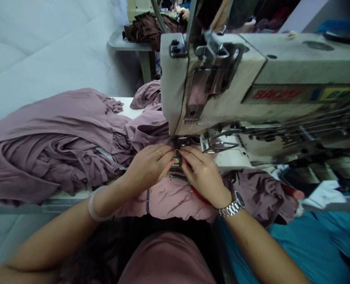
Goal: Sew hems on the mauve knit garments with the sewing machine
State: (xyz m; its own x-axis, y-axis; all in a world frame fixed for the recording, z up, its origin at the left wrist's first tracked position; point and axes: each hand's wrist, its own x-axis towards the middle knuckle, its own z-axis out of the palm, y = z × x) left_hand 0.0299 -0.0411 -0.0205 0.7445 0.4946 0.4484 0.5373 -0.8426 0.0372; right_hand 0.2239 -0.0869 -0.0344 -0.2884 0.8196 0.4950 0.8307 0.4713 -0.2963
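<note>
I am watching the mauve fabric (169,199) lying on the machine bed, its edge sitting beneath the presser foot (178,148) of the sewing machine (281,75). The left hand (148,167) and right hand (203,174) are resting on it, fingers pressed together, tips almost meeting at the foot. I cannot tell whether they are pinching the fabric. A heap of cloth (50,146) is lying further left.

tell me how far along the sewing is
In hand: left hand and right hand are on a mauve piece at the foot of the machine. Done or left: the pile at left may be sewn or waiting; I cannot tell which.
</note>
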